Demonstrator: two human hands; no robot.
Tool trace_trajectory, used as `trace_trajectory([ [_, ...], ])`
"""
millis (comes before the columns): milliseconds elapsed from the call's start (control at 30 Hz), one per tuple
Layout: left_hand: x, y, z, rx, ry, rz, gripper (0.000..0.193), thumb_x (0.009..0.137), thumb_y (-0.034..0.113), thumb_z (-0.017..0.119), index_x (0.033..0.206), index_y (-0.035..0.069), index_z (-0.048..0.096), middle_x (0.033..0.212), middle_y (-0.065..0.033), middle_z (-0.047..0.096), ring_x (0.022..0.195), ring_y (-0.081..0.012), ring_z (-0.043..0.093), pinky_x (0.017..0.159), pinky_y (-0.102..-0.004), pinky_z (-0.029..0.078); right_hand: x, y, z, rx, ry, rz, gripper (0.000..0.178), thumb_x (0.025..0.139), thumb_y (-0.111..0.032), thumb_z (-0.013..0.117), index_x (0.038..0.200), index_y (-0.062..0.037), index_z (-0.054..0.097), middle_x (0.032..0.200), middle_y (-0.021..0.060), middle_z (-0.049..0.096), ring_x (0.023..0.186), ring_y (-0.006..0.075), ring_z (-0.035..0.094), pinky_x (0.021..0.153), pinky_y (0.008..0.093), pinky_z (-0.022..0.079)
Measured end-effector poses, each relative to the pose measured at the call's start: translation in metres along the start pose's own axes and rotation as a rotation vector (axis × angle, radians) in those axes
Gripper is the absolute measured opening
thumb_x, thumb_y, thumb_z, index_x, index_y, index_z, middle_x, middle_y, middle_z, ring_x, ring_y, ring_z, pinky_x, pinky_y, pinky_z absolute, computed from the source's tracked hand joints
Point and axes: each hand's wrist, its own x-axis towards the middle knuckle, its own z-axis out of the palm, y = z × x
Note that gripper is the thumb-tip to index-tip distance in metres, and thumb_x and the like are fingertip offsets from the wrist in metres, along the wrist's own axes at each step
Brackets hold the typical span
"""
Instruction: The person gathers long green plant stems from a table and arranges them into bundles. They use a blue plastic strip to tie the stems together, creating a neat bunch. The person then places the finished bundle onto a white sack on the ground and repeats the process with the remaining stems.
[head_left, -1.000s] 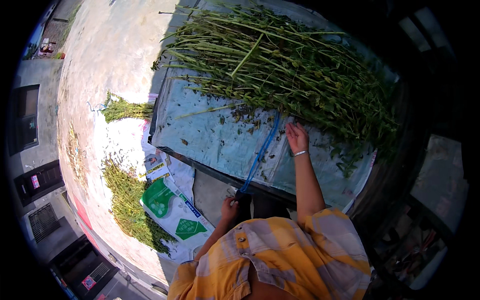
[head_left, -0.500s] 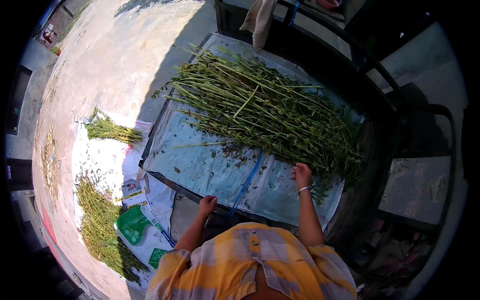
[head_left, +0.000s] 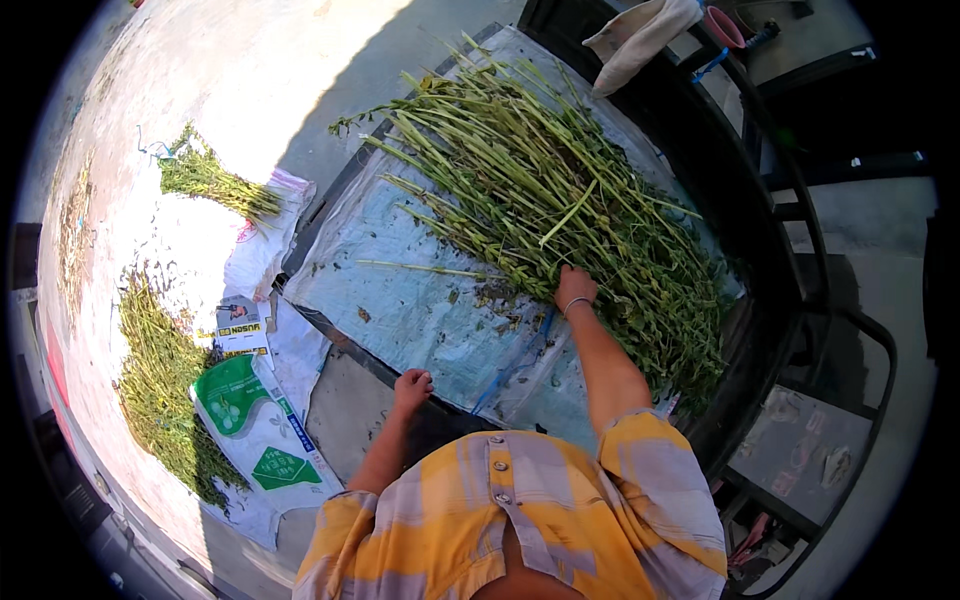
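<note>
A big heap of cut green plant stalks (head_left: 540, 180) lies across a pale blue woven sheet (head_left: 400, 300), bare stems toward the far left and leafy ends toward the near right. My right hand (head_left: 576, 287), with a bracelet at the wrist, is at the heap's near edge, its fingers closed on stalks there. The fingertips are partly hidden among the stems. Lower left, my left hand (head_left: 413, 388) hovers by the sheet's near edge, fingers curled in, with nothing visible in them. One loose stalk (head_left: 425, 267) lies apart on the sheet, left of my right hand.
A blue strap (head_left: 510, 372) crosses the sheet's near part. Dark metal rails (head_left: 760, 130) stand along the right, a beige cloth (head_left: 645, 40) draped over them. On the ground at left are a small plant bundle (head_left: 215, 180), a larger pile (head_left: 160, 400) and a green-and-white sack (head_left: 255, 420).
My right hand has moved forward and left, into the edge of the heap, and closed on stalks. My left hand stays curled near the sheet's edge. The whole view has shifted and turned.
</note>
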Motion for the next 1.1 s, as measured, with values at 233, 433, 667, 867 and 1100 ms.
trace_trajectory([
  [233, -0.002, -0.006, 0.003, -0.024, -0.016, -0.048, 0.019, 0.086, 0.019, 0.057, 0.093, 0.002, 0.059, 0.078, -0.0051, 0.061, 0.062, -0.0107, 0.058, 0.052, -0.0213, 0.047, -0.023, 0.052, -0.01, 0.457, 0.361, -0.274, 0.02, 0.071, -0.011, 0.058, 0.087, 0.0013, 0.055, 0.088, 0.0218, 0.056, 0.078, 0.0376, 0.055, 0.067, 0.0465, 0.045],
  [433, -0.039, 0.077, 0.047, -0.386, -0.395, -0.074, 0.053, 0.086, 0.043, 0.055, 0.123, 0.007, 0.043, 0.122, -0.01, 0.05, 0.103, -0.0206, 0.053, 0.081, -0.0353, 0.046, -0.142, 0.061, -0.019, 0.708, 0.187, -0.494, 0.013, 0.075, -0.012, 0.054, 0.082, -0.0016, 0.051, 0.078, 0.0189, 0.055, 0.072, 0.0386, 0.054, 0.062, 0.0429, 0.044],
  [667, -0.046, 0.109, 0.084, -0.756, -0.509, -0.028, 0.057, 0.088, 0.047, 0.049, 0.128, 0.009, 0.039, 0.128, -0.0114, 0.045, 0.113, -0.0267, 0.047, 0.09, -0.0442, 0.042, -0.256, 0.042, 0.09, 0.734, 0.098, -0.521, 0.01, 0.077, -0.012, 0.057, 0.081, -0.0056, 0.05, 0.074, 0.0123, 0.053, 0.074, 0.0331, 0.055, 0.062, 0.0429, 0.045],
  [867, -0.003, 0.054, 0.073, -0.74, -0.256, -0.313, 0.029, 0.085, 0.041, 0.057, 0.086, 0.011, 0.056, 0.092, -0.0034, 0.06, 0.099, -0.0228, 0.056, 0.087, -0.0483, 0.042, -0.235, 0.028, 0.151, 0.612, 0.009, -0.448, 0.009, 0.077, -0.015, 0.055, 0.082, -0.0079, 0.053, 0.077, 0.0119, 0.055, 0.077, 0.0334, 0.056, 0.065, 0.0452, 0.045],
  [1100, 0.042, 0.027, 0.071, -0.674, -0.083, -0.517, 0.031, 0.089, 0.04, 0.053, 0.081, 0.01, 0.054, 0.093, -0.0072, 0.059, 0.099, -0.027, 0.055, 0.088, -0.0495, 0.042, -0.215, 0.002, 0.184, 0.402, -0.252, -0.289, 0.013, 0.076, -0.018, 0.056, 0.085, -0.0084, 0.06, 0.086, 0.0106, 0.06, 0.084, 0.0306, 0.058, 0.073, 0.0445, 0.046],
])
